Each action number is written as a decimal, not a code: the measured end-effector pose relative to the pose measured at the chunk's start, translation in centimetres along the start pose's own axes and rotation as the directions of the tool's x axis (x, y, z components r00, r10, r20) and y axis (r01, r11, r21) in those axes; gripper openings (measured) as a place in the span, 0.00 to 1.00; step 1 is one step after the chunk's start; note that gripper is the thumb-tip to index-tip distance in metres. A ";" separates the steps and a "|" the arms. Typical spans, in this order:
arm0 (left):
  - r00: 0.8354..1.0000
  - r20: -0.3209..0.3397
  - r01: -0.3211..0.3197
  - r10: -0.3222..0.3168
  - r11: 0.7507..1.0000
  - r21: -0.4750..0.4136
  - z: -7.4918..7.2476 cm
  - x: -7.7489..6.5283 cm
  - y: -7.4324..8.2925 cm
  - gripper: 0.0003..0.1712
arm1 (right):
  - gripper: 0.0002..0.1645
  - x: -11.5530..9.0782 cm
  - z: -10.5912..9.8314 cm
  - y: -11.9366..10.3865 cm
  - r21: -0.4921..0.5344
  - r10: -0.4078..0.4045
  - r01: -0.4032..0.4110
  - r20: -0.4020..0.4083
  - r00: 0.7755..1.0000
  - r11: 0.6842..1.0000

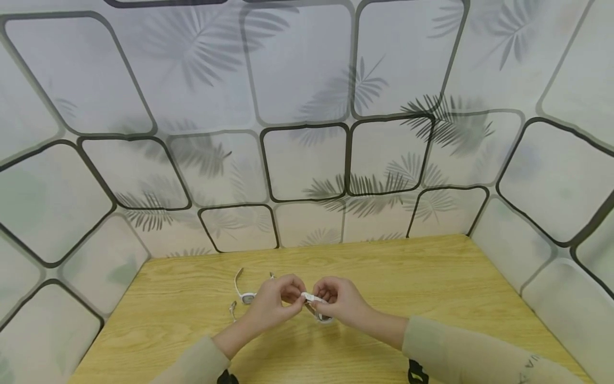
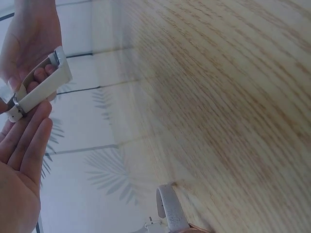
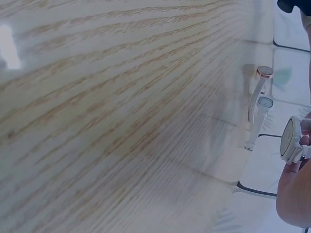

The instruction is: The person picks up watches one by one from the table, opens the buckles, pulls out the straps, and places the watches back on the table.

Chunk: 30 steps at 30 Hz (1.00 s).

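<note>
Both hands hold a white wristwatch (image 1: 324, 319) above the table, its strap bent into a loop. My left hand (image 1: 274, 303) pinches the buckle end of the strap (image 2: 43, 92) between thumb and fingers. From the other side, my right hand (image 1: 346, 303) grips the strap near the case, with fingertips curled inside the loop. The round watch case (image 3: 288, 140) hangs below the right fingers, seen edge-on in the right wrist view. Part of the strap is hidden behind the fingers.
Left of the left hand, a white watch with a grey face (image 1: 248, 298) lies on the wooden table (image 1: 408, 282). A second white watch with a rose-gold rim (image 3: 265, 72) is beside it, partly hidden by the left hand in the head view. Patterned panels (image 1: 307, 165) enclose the table.
</note>
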<state>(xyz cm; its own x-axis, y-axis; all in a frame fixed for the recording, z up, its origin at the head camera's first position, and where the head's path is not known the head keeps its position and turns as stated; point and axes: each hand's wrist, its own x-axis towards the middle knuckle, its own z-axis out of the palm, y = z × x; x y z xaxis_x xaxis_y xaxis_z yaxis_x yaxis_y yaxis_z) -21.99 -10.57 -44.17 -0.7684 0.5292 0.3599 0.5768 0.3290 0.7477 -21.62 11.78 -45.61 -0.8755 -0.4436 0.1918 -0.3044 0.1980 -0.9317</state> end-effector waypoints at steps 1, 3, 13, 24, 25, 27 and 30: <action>1.000 0.006 0.005 -0.005 1.000 -0.004 0.0 0.0 0.0 0.03 | 0.08 0.0 0.0 0.0 -0.002 0.004 -0.004 0.000 1.000 1.000; 1.000 0.020 0.015 -0.015 1.000 -0.010 0.0 0.0 -0.1 0.02 | 0.08 -0.1 0.1 0.0 -0.011 0.010 -0.010 0.002 1.000 1.000; 0.999 0.033 0.036 -0.037 0.999 0.024 0.0 0.1 -0.1 0.02 | 0.08 -0.1 0.1 0.3 -0.039 -0.009 0.009 -0.001 1.000 0.999; 0.999 0.049 0.017 -0.020 0.999 0.048 0.2 -0.2 0.1 0.05 | 0.08 -0.4 0.2 0.3 -0.033 -0.022 0.023 0.016 1.000 0.999; 0.999 0.046 0.014 -0.016 0.999 0.045 0.2 -0.2 0.1 0.05 | 0.08 -0.4 0.2 0.3 -0.033 -0.025 0.025 0.012 1.000 0.999; 0.999 0.038 0.008 -0.009 0.999 0.034 0.2 -0.2 0.1 0.05 | 0.08 -0.4 0.1 0.2 -0.031 -0.030 0.030 0.008 1.000 0.999; 1.000 0.026 0.003 -0.003 1.000 0.015 0.3 -0.3 0.2 0.03 | 0.08 -0.5 0.1 0.1 -0.034 -0.029 0.029 -0.002 1.000 0.999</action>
<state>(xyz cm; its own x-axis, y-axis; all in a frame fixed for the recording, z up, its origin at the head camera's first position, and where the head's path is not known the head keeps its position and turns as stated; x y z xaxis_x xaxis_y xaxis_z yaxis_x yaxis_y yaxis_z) -21.59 -10.43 -44.28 -0.7627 0.5485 0.3426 0.5787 0.3423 0.7403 -21.19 11.92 -45.82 -0.8668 -0.4478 0.2195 -0.3426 0.2150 -0.9145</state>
